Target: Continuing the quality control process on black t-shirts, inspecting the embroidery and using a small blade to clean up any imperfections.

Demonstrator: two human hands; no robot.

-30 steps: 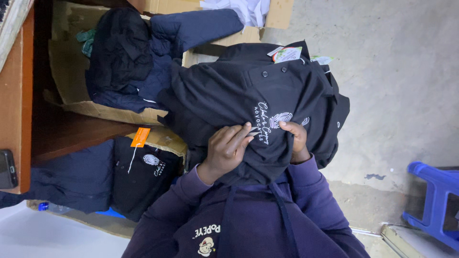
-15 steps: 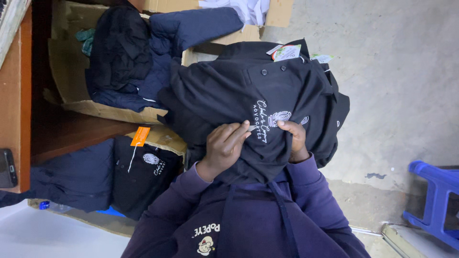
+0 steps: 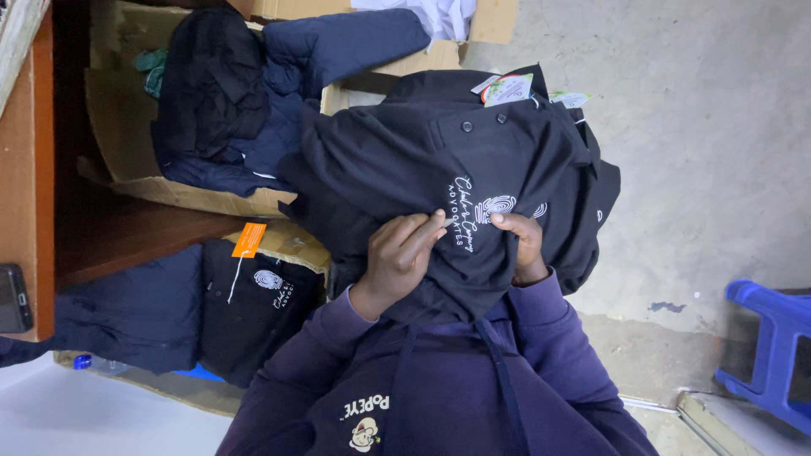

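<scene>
I hold a black polo shirt [image 3: 439, 160] with buttons, paper tags at its collar and a white embroidered emblem on the chest. My left hand [image 3: 401, 253] pinches the fabric just left of the emblem. My right hand [image 3: 519, 241] grips the cloth on the other side, thumb on the emblem. Both sleeves are purple, and my purple hooded top [image 3: 439, 397] with a small printed figure fills the bottom of the view. The shirt's lower part is bunched under my hands.
A cardboard box [image 3: 127, 169] at upper left holds dark blue jackets [image 3: 279, 76]. Another black shirt [image 3: 262, 308] with an orange tag [image 3: 249, 239] lies below it. A phone [image 3: 13, 297] rests on a wooden surface [image 3: 34, 169]. A blue plastic stool [image 3: 773, 355] stands on the concrete floor [image 3: 710, 127].
</scene>
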